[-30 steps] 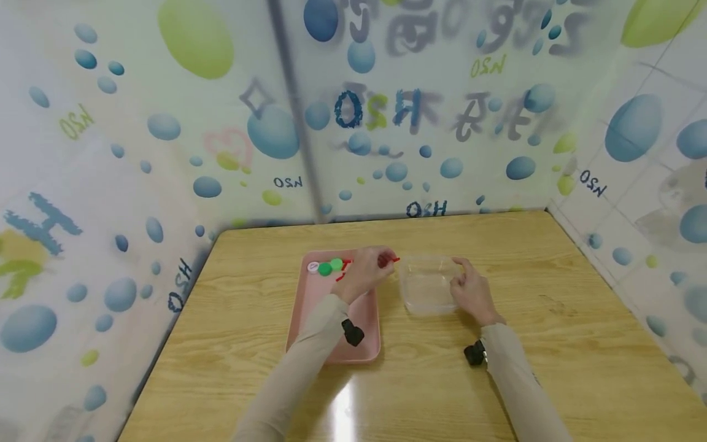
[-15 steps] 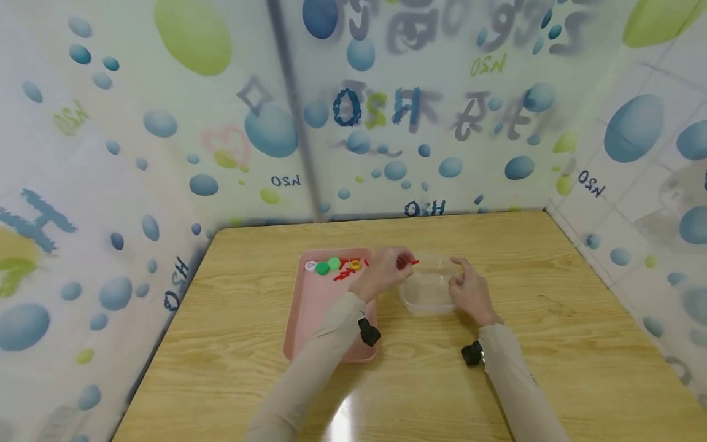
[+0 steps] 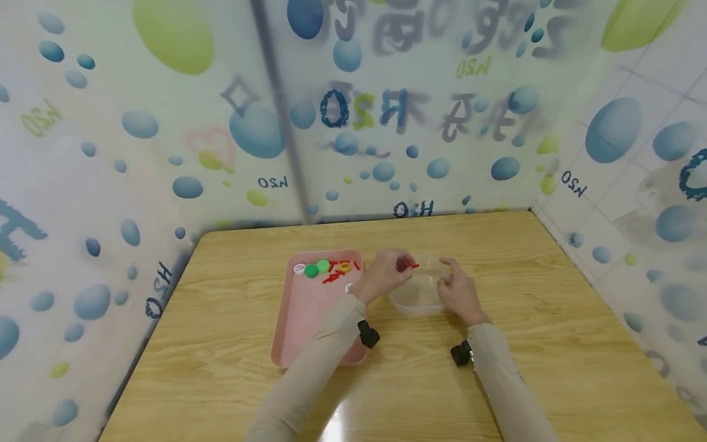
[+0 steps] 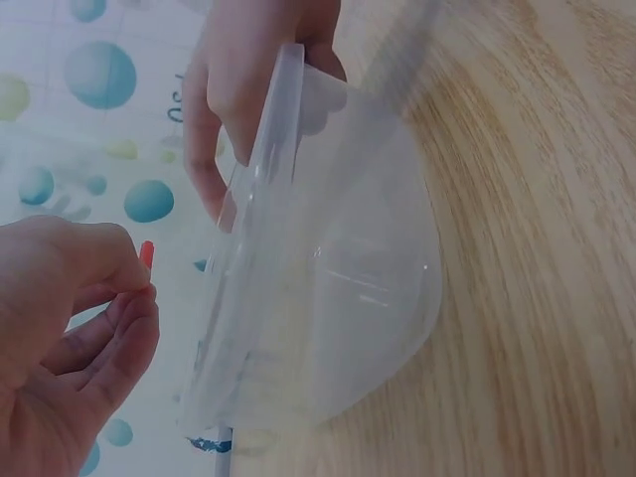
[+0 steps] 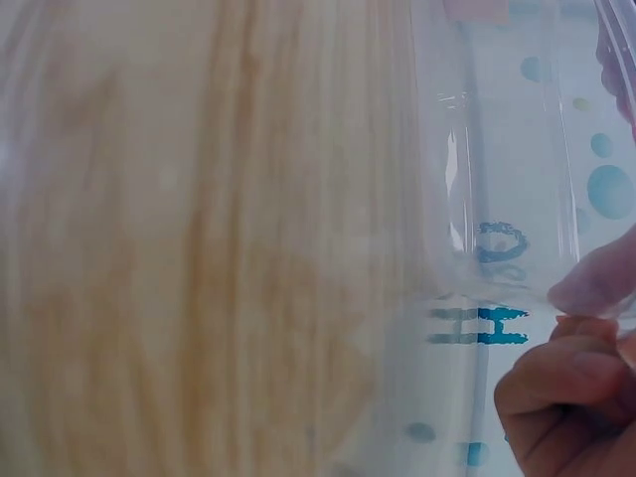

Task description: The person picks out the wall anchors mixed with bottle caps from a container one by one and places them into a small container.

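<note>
My left hand (image 3: 383, 274) pinches a small red stick (image 4: 147, 252) between thumb and fingertips. It hovers over the left side of a clear plastic box (image 3: 415, 302), and only the stick's tip shows. My right hand (image 3: 463, 297) grips the box's right rim; in the right wrist view its thumb and curled fingers (image 5: 561, 388) lie on either side of the thin plastic wall. No pieces are visible inside the box. Left of it lies a pink tray (image 3: 301, 331), partly covered by my left forearm.
Along the tray's far end lie a white round cap (image 3: 299, 269), a dark green cap (image 3: 312, 271), a light green cap (image 3: 323, 266), a yellow ring-like piece (image 3: 345, 267) and several red sticks (image 3: 331, 279). A patterned wall borders the wooden table (image 3: 221, 294).
My left hand has moved right from above the tray to the box, carrying the red stick. My right hand keeps its hold on the rim. The head view has shifted slightly.
</note>
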`<state>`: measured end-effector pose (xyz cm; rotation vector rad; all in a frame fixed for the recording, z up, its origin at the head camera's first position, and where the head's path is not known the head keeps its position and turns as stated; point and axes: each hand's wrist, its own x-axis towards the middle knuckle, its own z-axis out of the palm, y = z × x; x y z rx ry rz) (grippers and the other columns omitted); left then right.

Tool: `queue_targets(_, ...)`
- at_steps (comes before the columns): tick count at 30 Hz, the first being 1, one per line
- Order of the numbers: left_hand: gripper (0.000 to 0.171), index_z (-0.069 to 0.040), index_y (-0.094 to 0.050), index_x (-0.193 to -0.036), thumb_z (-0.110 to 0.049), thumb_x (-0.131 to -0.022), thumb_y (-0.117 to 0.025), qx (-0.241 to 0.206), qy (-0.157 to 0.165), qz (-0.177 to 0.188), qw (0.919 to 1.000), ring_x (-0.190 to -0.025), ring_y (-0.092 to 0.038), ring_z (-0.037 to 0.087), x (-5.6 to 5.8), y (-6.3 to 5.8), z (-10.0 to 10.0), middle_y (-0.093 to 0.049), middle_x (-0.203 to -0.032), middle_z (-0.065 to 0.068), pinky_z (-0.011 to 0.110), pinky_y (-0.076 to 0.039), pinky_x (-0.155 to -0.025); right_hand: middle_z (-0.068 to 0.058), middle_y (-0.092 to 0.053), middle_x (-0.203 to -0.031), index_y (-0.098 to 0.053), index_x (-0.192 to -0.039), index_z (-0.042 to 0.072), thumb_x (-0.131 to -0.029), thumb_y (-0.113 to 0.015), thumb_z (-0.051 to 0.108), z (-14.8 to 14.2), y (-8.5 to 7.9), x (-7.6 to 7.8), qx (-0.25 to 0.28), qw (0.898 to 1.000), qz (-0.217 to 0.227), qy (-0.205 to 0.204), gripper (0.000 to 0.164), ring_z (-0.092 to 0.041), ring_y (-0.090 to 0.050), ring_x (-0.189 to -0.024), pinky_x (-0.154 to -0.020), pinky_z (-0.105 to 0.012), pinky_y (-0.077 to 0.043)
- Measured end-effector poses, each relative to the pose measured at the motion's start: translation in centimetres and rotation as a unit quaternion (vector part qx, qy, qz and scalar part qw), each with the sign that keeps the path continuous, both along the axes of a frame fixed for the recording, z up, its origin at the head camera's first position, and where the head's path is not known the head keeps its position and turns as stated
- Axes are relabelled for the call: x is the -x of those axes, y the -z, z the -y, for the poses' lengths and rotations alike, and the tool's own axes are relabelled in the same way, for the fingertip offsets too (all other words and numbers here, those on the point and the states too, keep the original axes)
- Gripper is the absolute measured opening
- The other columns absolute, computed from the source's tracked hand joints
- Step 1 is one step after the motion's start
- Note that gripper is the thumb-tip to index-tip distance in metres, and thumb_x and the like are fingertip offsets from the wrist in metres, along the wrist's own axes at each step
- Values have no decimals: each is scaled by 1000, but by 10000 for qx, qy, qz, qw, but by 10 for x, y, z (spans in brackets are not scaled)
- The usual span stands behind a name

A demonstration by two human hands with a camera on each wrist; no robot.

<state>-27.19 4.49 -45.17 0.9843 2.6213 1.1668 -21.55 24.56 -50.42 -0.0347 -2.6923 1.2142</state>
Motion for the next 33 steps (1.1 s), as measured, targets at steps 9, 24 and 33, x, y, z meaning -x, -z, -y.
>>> queue_targets(9, 13, -5, -72, -108, -6, -96, -67, 24, 73, 101, 9999, -87, -65, 14, 0, 4, -1, -72, -102, 9, 19, -56, -81, 6, -37, -54, -48, -143, 2, -89, -49, 1, 7, 2, 1, -20, 10000, 20, -56, 54, -7, -28, -45, -45, -25, -29)
queue_targets(24, 18, 1, -71, -113, -6, -98, -64, 17, 170, -27, 9998, -93, -66, 18, 4, 5, 6, -72, -106, 11, 24, -57, -85, 6, -36, -56, -49, -141, 2, -89, -50, 2, 10, -3, 3, -85, 10000, -22, -10, 52, -9, -29, -48, -49, -27, -30)
queue_targets(33, 19, 1, -71, -114, -7, -99, -63, -115, 100, 33, 9999, -90, -64, 18, 8, 6, 12, -71, -105, 10, 24, -56, -82, 5, -39, -57, -46, -145, 3, -91, -46, 2, 4, -3, 0, 59, 9997, 228, 3, 54, -9, -29, -47, -49, -28, -32)
